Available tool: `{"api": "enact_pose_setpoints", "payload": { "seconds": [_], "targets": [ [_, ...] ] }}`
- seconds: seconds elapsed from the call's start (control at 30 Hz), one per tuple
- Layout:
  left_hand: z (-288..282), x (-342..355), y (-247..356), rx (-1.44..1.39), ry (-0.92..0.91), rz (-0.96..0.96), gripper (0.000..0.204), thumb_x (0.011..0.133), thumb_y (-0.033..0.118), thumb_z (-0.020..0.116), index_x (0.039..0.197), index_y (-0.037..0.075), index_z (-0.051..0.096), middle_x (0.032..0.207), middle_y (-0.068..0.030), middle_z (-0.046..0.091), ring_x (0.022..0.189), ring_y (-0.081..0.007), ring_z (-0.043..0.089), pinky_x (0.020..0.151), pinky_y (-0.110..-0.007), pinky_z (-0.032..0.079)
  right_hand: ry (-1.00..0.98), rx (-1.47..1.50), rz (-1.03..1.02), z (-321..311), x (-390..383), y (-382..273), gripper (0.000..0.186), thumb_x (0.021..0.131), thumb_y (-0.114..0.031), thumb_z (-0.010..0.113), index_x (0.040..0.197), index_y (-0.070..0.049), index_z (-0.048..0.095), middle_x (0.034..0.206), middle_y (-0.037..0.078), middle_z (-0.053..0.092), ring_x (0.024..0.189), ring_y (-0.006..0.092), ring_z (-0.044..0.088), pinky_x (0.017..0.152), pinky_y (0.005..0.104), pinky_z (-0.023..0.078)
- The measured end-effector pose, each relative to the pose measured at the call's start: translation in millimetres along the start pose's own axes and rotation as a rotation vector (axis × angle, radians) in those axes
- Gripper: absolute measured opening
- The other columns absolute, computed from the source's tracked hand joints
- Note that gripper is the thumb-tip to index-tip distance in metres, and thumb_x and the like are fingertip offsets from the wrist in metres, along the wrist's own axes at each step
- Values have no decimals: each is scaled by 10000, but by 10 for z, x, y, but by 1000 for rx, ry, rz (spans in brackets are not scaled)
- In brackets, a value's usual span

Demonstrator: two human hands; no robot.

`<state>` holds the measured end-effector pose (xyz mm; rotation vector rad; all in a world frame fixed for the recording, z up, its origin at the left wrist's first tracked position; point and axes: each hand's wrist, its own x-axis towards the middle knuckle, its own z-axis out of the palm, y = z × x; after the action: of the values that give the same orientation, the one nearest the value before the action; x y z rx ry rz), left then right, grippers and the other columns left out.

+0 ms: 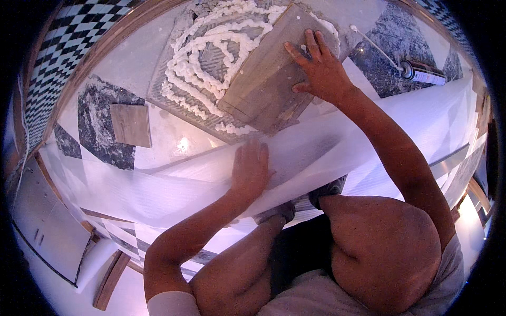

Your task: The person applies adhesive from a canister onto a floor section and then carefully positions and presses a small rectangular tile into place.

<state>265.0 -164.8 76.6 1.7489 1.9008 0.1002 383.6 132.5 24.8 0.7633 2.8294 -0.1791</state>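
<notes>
A grey-brown wood-look plank (pixel 266 76) lies aslant on the floor, covering part of a ribbed patch looped with thick white foam beads (pixel 203 66). The person's right hand (pixel 320 73) is on its upper face, fingers and thumb spread wide, probably so that the push is shared across the board rather than gathered at one point. The beads run in nested loops, which likely gives the plank support over a broad area; more foam shows past its far end.

Just below the plank's near end, the left hand (pixel 252 166) rests on a translucent white sheet (pixel 116 195), its fingers reaching forward. They are blurred, so I cannot tell whether they pinch the sheet or only press it, perhaps to keep it off the foam.

To the right, a dark foam can (pixel 424 73) lies on its side, its long thin nozzle pointing away from the sheet, the tip at a white dab. To the left, a small squarish plank offcut (pixel 132 125) sits on a black floor patch (pixel 100 131), apart from the foam.
</notes>
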Motion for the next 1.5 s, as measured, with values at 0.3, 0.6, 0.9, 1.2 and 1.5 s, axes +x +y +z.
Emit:
{"api": "enact_pose_setpoints", "payload": {
  "seconds": [0.3,0.6,0.9,1.2,1.5],
  "targets": [
    [-94,38,-27,-135,-412,91,266,817,145,636,1045,17,683,1043,-184,639,1078,-355,576,1052,-501,393,-17,17,14,12,6,-12,1148,686,-570,884,1623,-249,304,1606,376,237,1487,558,262,1201,563,330],
    [-129,-84,-25,-382,-430,-25,255,899,222,634,1010,-5,675,1200,-215,617,1139,-420,607,963,-520,515,-28,-3,-3,-11,11,-50,1242,640,-572,906,1636,-221,251,1614,380,210,1494,559,237,1218,568,292],
    [-240,815,-256,-16,-32,12,758,869,364,761,1475,15,467,1638,-259,260,1500,-444,293,1197,-551,324,-155,77,68,-54,-27,-72,1294,605,-463,956,1643,-240,216,1644,367,94,1525,559,137,1241,576,246],
    [-146,985,-270,-64,-80,65,992,757,448,852,1532,25,402,1639,-377,95,1514,-576,123,1239,-634,155,-153,122,37,-186,-5,-34,1212,634,-438,939,1624,-204,280,1640,386,92,1527,565,129,1233,593,231],
    [-114,1000,-287,-74,-156,42,1042,761,471,849,1559,10,362,1637,-396,49,1518,-592,71,1240,-647,119,-151,90,16,-200,9,-32,1217,624,-484,933,1621,-188,301,1621,414,108,1512,585,154,1227,606,234]
  ]
}}
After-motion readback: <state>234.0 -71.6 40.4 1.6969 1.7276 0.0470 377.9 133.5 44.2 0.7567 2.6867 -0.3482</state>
